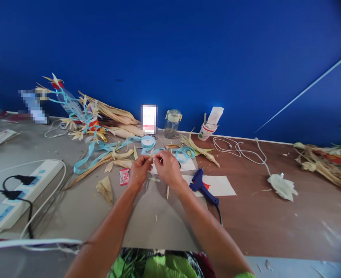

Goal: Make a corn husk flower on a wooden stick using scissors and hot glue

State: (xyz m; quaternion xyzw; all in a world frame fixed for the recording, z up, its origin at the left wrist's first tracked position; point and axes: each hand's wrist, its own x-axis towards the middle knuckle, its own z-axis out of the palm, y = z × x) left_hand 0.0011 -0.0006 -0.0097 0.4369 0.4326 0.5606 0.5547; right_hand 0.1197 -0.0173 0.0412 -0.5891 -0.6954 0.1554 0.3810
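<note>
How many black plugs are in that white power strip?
2: one black plug near the middle of the white power strip, the second black plug just below and left. The picture's edge cuts the strip, so others may be hidden.

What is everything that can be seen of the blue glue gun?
The glue gun is dark blue, apparently plastic, with a black cord leaving its handle. It lies partly on a white sheet, handle slanting to the lower right. An orange-red patch beside it may be its trigger. Neither of the hands holds it.

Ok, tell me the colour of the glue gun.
The glue gun is dark blue, seen best in the head view.
</note>
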